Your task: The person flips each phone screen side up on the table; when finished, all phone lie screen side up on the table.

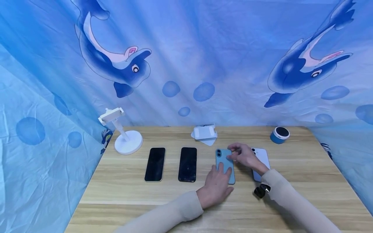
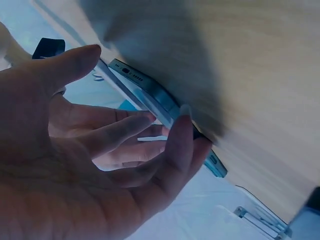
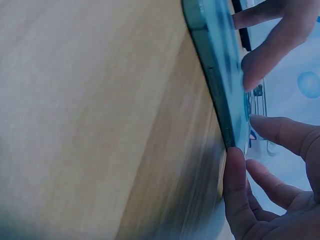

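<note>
A light teal phone (image 1: 224, 158) lies back up on the wooden table, its cameras at the far left corner. My left hand (image 1: 217, 185) reaches over its near half with fingers spread, touching the back and the left edge. At the far right corner my right hand (image 1: 244, 156) touches the same phone with its fingertips. In the right wrist view the teal phone (image 3: 220, 75) shows its side edge, with one fingertip against it. A white phone (image 1: 262, 158), partly hidden under my right wrist, lies back up to the right.
Two phones with dark screens up, one black (image 1: 155, 164) and another (image 1: 187, 164), lie to the left. A white phone stand (image 1: 128, 142) occupies the back left. A small white folding stand (image 1: 204, 133) sits at the back middle, a blue round speaker (image 1: 279, 135) at the back right.
</note>
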The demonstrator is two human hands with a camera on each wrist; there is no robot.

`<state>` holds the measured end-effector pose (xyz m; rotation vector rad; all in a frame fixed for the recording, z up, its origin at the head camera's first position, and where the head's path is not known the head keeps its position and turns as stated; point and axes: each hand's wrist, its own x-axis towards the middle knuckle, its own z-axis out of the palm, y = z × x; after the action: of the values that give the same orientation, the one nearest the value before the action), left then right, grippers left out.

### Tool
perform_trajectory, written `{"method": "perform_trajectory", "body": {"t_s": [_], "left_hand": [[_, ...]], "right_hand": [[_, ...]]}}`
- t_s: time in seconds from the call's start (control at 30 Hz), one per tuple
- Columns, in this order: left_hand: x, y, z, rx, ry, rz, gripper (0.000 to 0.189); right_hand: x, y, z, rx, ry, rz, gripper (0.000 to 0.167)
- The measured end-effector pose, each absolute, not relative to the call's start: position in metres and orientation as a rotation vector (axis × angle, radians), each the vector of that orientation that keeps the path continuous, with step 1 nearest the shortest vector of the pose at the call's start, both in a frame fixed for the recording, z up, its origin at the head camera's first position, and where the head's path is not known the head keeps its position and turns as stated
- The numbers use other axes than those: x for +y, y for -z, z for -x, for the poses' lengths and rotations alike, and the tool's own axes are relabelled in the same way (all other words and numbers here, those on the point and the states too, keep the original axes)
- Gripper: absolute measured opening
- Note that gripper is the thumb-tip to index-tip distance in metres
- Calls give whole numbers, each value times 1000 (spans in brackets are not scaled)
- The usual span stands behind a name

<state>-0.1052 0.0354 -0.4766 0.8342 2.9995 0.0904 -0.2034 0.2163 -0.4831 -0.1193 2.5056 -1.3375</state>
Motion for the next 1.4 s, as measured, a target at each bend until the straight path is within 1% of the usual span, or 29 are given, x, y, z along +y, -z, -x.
{"method": "perform_trajectory", "body": {"t_s": [0.57,1.1,1.4], "left_hand": [[49,475,105,3047,204,-766,71],[55,477,113,3039,190,-740,68],[58,474,115,3023,217,-789,69]], "right_hand": [[215,487,205,2523,1295,82,49],[214,491,205,2619,1216,95,46],[214,490,206,2646,1178,84,45]]}}
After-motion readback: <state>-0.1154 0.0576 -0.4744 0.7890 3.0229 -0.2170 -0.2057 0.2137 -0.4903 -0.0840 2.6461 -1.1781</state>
